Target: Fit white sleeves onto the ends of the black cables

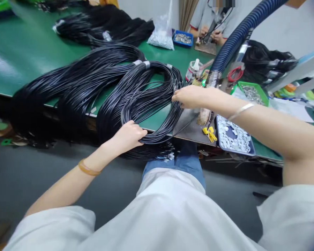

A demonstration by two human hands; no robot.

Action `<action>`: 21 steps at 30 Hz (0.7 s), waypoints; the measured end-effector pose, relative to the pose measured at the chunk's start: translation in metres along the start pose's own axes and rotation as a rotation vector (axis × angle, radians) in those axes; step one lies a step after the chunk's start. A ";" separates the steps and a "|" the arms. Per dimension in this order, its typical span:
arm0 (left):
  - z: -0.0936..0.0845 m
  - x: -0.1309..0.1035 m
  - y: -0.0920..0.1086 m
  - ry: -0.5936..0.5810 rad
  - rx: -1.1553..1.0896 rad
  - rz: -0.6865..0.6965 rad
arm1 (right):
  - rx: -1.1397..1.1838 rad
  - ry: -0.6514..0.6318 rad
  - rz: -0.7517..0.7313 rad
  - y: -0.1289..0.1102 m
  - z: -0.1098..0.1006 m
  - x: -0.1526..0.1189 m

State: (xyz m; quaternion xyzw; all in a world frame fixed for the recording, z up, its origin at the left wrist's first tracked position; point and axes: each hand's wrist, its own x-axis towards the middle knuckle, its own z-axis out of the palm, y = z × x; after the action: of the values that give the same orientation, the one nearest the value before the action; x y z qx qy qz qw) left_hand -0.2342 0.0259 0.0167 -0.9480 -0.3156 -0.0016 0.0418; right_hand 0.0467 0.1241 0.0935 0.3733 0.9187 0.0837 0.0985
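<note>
A large loop of thin black cables lies at the front edge of the green table, partly hanging over it. My left hand is closed round the near side of this loop. On the loop's right side, my right hand has its fingers pinched at the cables, close to some small metallic ends. What exactly sits between those fingertips is partly hidden. More bundles of black cable, tied with pale bands, spread to the left and droop over the edge.
A ribbed hose comes down right of the loop. Yellow-handled snips lie beside a tray of pale connectors. Farther back are a green bin, a blue bin, a plastic bag and a co-worker's hands.
</note>
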 end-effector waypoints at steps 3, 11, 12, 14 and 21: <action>-0.011 -0.010 -0.032 -0.070 0.042 -0.008 | -0.032 0.132 0.096 0.003 -0.052 -0.067; -0.005 -0.010 0.003 -0.029 0.009 -0.212 | 0.277 0.662 0.566 -0.057 -0.018 -0.253; -0.004 -0.001 0.018 -0.024 0.002 -0.231 | 0.324 0.684 0.534 -0.064 0.000 -0.259; -0.001 0.023 0.040 -0.019 0.007 -0.267 | 0.384 0.634 0.396 -0.074 0.036 -0.257; 0.005 0.106 0.035 -0.085 -0.149 -0.496 | 0.531 0.694 0.310 -0.082 0.100 -0.221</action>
State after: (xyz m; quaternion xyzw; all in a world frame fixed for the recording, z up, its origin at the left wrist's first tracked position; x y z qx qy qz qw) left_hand -0.1283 0.0619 0.0120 -0.8412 -0.5390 0.0049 -0.0429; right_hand 0.1720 -0.0811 0.0046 0.4683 0.8203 -0.0207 -0.3277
